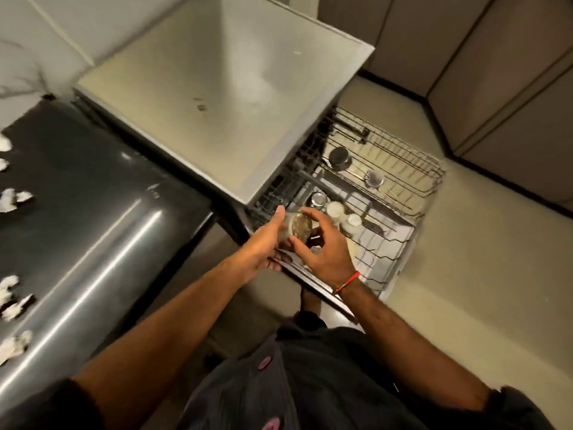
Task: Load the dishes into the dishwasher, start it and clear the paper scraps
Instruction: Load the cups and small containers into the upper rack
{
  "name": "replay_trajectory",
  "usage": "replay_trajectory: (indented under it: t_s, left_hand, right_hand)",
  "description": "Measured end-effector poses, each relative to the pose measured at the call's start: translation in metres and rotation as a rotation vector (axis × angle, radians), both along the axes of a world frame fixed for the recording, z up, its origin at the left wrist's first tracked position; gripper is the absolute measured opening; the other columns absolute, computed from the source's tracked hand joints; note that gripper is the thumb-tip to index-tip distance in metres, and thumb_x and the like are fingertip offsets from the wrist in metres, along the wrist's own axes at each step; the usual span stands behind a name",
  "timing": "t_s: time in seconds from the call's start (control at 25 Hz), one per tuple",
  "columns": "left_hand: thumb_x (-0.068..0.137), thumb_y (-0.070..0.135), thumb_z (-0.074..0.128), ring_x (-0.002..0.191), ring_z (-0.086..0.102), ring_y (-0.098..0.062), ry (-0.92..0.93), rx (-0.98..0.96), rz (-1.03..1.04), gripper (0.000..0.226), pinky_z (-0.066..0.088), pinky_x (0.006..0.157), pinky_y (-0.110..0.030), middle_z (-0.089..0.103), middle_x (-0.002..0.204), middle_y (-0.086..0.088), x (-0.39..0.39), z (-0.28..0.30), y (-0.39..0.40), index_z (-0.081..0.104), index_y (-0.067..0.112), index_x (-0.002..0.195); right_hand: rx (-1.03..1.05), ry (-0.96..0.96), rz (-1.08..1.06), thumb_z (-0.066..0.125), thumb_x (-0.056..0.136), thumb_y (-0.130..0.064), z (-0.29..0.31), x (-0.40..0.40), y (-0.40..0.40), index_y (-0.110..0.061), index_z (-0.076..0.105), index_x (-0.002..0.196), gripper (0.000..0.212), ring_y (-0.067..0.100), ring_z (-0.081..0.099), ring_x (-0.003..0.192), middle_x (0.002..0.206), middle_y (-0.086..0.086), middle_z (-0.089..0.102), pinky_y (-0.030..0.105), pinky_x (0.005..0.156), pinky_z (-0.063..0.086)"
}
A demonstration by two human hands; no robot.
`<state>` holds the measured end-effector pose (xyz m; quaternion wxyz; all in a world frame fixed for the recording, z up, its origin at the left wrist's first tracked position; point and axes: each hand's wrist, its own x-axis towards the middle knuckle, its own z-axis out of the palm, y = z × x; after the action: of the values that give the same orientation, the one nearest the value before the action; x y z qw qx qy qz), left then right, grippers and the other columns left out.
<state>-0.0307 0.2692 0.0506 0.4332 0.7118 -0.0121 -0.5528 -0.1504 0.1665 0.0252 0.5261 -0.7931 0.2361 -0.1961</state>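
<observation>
Head view looks down on a grey dishwasher [223, 97] whose flat top fills the upper middle, with a dark, glossy counter [93, 218] to its left and a pale floor [480, 259] to the right. Beige cabinets [496, 72] stand along the far right wall. Two wire racks are pulled out of the machine over the floor: the upper rack [412, 169] farther away, the lower rack [387, 249] nearer the person. In the upper rack sit a small dark pot [339, 157] and, just right of it, a round strainer [374, 178] with a thin handle. In the lower rack stand a clear glass [318, 199] and two white cups [335, 209] [351, 221] side by side, close to the hands. Over the near left corner of the lower rack both hands meet around a glass jar [300, 226], seen from its open mouth and tilted toward the camera. The left hand [263, 246] grips the jar from the left, thumb raised along its side. The right hand [325, 252] pinches the rim from the right with curled fingers; a red thread [347, 282] circles that wrist. White paper scraps [14, 197] lie scattered along the left edge of the counter, well apart from the dishwasher, blurred.
</observation>
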Motion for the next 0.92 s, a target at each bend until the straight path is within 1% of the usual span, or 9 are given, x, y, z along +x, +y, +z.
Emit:
replay_trajectory:
  t_s: [0.08, 0.28, 0.36, 0.48, 0.56, 0.68, 0.8, 0.88, 0.92]
  left_hand:
    - [0.095, 0.076, 0.028, 0.068, 0.066, -0.018, 0.011, 0.008, -0.079, 0.063, 0.047, 0.058, -0.027, 0.07, 0.082, -0.004, -0.011, -0.011, -0.045, 0.062, 0.027, 0.115]
    - [0.103, 0.05, 0.045, 0.084, 0.072, -0.018, -0.123, 0.044, -0.125, 0.038, 0.055, 0.058, -0.028, 0.067, 0.119, -0.005, -0.023, -0.036, -0.111, 0.047, 0.024, 0.131]
    - [0.102, 0.042, 0.052, 0.085, 0.072, -0.016, -0.187, 0.09, -0.159, 0.038, 0.055, 0.056, -0.025, 0.063, 0.12, 0.003, -0.02, -0.044, -0.123, 0.045, 0.026, 0.136]
    - [0.101, 0.039, 0.056, 0.096, 0.07, -0.02, -0.238, 0.149, -0.205, 0.039, 0.06, 0.071, -0.034, 0.056, 0.112, 0.012, -0.014, -0.054, -0.133, 0.046, 0.028, 0.137]
    - [0.1, 0.037, 0.057, 0.105, 0.066, -0.021, -0.301, 0.161, -0.22, 0.043, 0.059, 0.085, -0.041, 0.057, 0.126, 0.007, -0.004, -0.06, -0.136, 0.044, 0.026, 0.14]
    - [0.101, 0.024, 0.057, 0.117, 0.059, -0.02, -0.402, 0.225, -0.208, 0.045, 0.053, 0.099, -0.044, 0.052, 0.141, 0.0, 0.024, -0.072, -0.14, 0.043, 0.023, 0.144]
    - [0.102, 0.016, 0.055, 0.106, 0.055, -0.011, -0.441, 0.302, -0.176, 0.047, 0.051, 0.084, -0.024, 0.049, 0.148, -0.004, 0.051, -0.078, -0.146, 0.043, 0.021, 0.147]
    - [0.103, 0.017, 0.053, 0.091, 0.051, -0.005, -0.46, 0.349, -0.172, 0.045, 0.039, 0.068, -0.015, 0.05, 0.147, -0.002, 0.064, -0.082, -0.15, 0.043, 0.022, 0.147]
    - [0.104, 0.019, 0.052, 0.087, 0.051, -0.004, -0.467, 0.362, -0.174, 0.044, 0.039, 0.067, -0.016, 0.051, 0.145, -0.002, 0.069, -0.083, -0.15, 0.042, 0.023, 0.147]
  right_hand:
    - [0.048, 0.052, -0.065, 0.076, 0.081, -0.03, -0.016, -0.019, -0.039, -0.023, 0.053, 0.134, 0.059, 0.011, 0.065, 0.101, 0.118, -0.002, 0.063, 0.039, 0.085, 0.058]
    - [0.097, 0.164, -0.161, 0.076, 0.08, -0.02, -0.049, -0.038, -0.097, -0.02, 0.053, 0.136, 0.061, 0.016, 0.066, 0.1, 0.12, 0.004, 0.061, 0.032, 0.083, 0.059]
    - [0.134, 0.24, -0.22, 0.077, 0.078, -0.019, -0.069, -0.039, -0.114, -0.018, 0.054, 0.135, 0.061, 0.016, 0.064, 0.102, 0.122, 0.004, 0.061, 0.033, 0.086, 0.058]
    - [0.227, 0.352, -0.325, 0.077, 0.075, -0.021, -0.097, -0.042, -0.137, -0.02, 0.055, 0.132, 0.061, 0.021, 0.064, 0.104, 0.12, 0.005, 0.064, 0.043, 0.091, 0.056]
    - [0.213, 0.39, -0.315, 0.076, 0.074, -0.023, -0.107, -0.034, -0.148, -0.02, 0.055, 0.13, 0.06, 0.021, 0.064, 0.103, 0.119, 0.004, 0.065, 0.044, 0.092, 0.055]
    - [0.17, 0.426, -0.188, 0.077, 0.077, -0.017, -0.115, 0.009, -0.163, -0.017, 0.051, 0.132, 0.061, 0.014, 0.059, 0.103, 0.122, 0.003, 0.063, 0.033, 0.093, 0.053]
    - [0.135, 0.476, -0.064, 0.075, 0.082, -0.016, -0.127, 0.07, -0.178, -0.015, 0.048, 0.135, 0.06, 0.012, 0.054, 0.106, 0.128, 0.007, 0.061, 0.024, 0.093, 0.046]
    - [0.123, 0.52, 0.001, 0.075, 0.082, -0.016, -0.146, 0.109, -0.183, -0.014, 0.047, 0.139, 0.064, 0.016, 0.054, 0.114, 0.133, 0.008, 0.057, 0.027, 0.1, 0.045]
    - [0.086, 0.536, 0.034, 0.076, 0.081, -0.015, -0.157, 0.126, -0.183, -0.013, 0.046, 0.141, 0.067, 0.02, 0.054, 0.119, 0.137, 0.01, 0.054, 0.03, 0.104, 0.044]
